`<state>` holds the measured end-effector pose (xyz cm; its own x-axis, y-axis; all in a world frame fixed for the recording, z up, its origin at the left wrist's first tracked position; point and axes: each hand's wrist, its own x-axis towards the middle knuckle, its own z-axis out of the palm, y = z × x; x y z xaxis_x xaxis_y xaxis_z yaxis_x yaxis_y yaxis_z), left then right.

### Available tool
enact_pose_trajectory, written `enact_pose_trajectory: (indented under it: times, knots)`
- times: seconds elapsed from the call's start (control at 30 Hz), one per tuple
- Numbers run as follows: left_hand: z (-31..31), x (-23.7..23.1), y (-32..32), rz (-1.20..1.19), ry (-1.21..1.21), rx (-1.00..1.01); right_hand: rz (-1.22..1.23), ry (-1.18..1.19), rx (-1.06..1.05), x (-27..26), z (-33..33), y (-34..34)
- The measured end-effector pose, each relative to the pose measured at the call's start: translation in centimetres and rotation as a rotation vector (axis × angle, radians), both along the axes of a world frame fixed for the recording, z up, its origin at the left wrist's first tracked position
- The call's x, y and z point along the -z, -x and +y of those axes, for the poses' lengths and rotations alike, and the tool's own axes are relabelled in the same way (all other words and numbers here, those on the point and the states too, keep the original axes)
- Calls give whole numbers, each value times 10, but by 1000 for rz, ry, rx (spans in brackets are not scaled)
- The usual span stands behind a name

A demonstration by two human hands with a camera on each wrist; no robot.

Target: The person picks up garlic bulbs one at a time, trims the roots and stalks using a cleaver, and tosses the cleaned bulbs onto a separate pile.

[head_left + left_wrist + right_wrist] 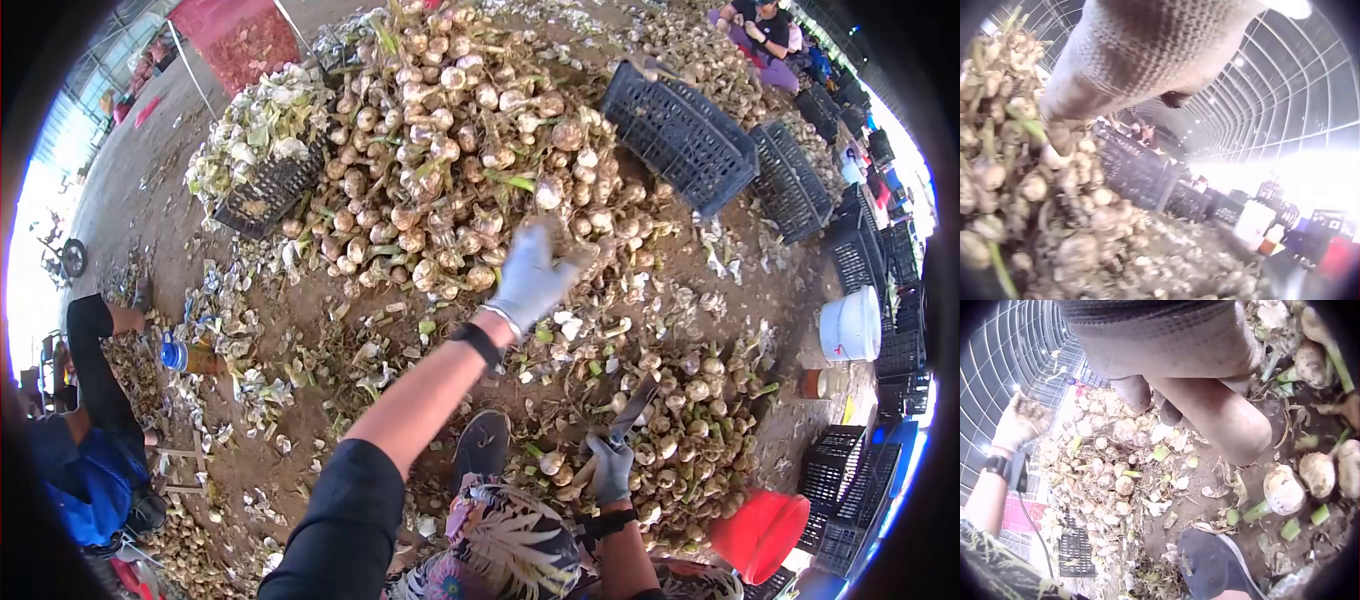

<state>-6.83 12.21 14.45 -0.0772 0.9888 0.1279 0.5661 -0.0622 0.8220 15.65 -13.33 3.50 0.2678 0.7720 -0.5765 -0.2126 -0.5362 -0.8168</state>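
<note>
My gloved left hand [535, 275] reaches to the near edge of a big heap of garlic bulbs [430, 150], thumb spread from the fingers. Motion blurs the fingertips in the head view. In the left wrist view, the dirt-stained glove [1141, 56] covers most of the fingers, whose tips are right at a pale bulb [1055, 156] with a green stem. Low beside my knee, my gloved right hand [608, 470] grips a knife [636, 405], blade pointing away from me. Its rounded wooden handle [1229, 422] sticks out of the fist in the right wrist view.
Trimmed garlic [700, 430] lies heaped right of my right hand, near a red bucket [760, 535]. Black crates [680, 135] stand beyond, with a white bucket [850, 325] at right. My shoe [482, 445] rests among scraps. Another person [100, 470] sits at left by a jug [190, 357].
</note>
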Motion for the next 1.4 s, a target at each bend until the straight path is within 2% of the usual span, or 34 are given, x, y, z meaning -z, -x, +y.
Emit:
enact_pose_trajectory:
  times: [0.03, 0.1, 0.17, 0.23, 0.3, 0.33, 0.37, 0.4, 0.43, 0.5, 0.57, 0.63, 0.7, 0.73, 0.77, 0.83, 0.87, 0.9, 0.97, 1.0, 1.1, 1.17, 1.2, 1.3, 1.37, 1.4]
  knots:
    - [2, -7, 28, -56, 124, -55, 6, 15, -2, 5, 0, -1]
    - [26, 7, 86, 41, 120, -282, 5, 15, -32, 15, 1, -5]
    - [50, 30, 132, 222, 179, -602, -6, 48, -41, 14, 4, -3]
    - [70, 42, 179, 393, 325, -591, -19, 106, -12, 11, 10, 2]
    - [92, 82, 227, 508, 356, -434, -29, 156, -3, 13, 14, 3]
    - [97, 102, 242, 452, 349, -328, -27, 150, -27, 11, 19, 4]
    - [100, 126, 242, 327, 185, -256, -27, 145, -50, 11, 23, 3]
    - [104, 148, 244, 452, 263, -256, -40, 166, -52, 14, 28, 2]
    - [97, 128, 225, 578, 348, -252, -51, 169, -64, 17, 32, 0]
    - [81, 108, 199, 659, 341, -197, -56, 181, -85, 20, 42, 4]
    - [70, 140, 196, 587, 382, -192, -53, 158, -114, 25, 58, 10]
    - [33, 142, 179, 765, 277, -160, -54, 190, -127, 36, 75, 17]
    - [10, 120, 162, 775, 506, -42, 69, 78, -76, 33, 93, 33]
    - [-14, 134, 155, 825, 413, -3, -42, 98, -158, 20, 102, 40]
    - [-38, 153, 147, 870, 316, 38, -39, 109, -161, 17, 107, 46]
    - [-87, 173, 122, 564, 323, -28, -112, 77, -221, 16, 108, 50]
    - [-101, 171, 108, 522, 169, -93, -83, 66, -202, 22, 104, 50]
    - [-116, 165, 102, 505, 508, -9, -83, 71, -201, 25, 100, 48]
    - [-141, 181, 101, 586, 220, -28, -70, 90, -176, 25, 90, 45]
    - [-151, 186, 102, 585, 225, -26, -71, 94, -175, 25, 85, 42]
    - [-167, 180, 111, 436, 200, -126, -89, 127, -131, 30, 69, 30]
    - [-168, 175, 118, 288, 470, -151, -67, 156, -149, 32, 64, 25]
    - [-168, 175, 117, 161, 473, -195, -80, 147, -137, 34, 61, 25]
    - [-159, 158, 116, 254, 338, -89, -76, 122, -153, 14, 71, 41]
    - [-160, 146, 106, 240, 282, -63, -29, 130, -168, -3, 84, 54]
    - [-160, 140, 100, 149, 278, -50, -30, 68, -244, -12, 92, 60]
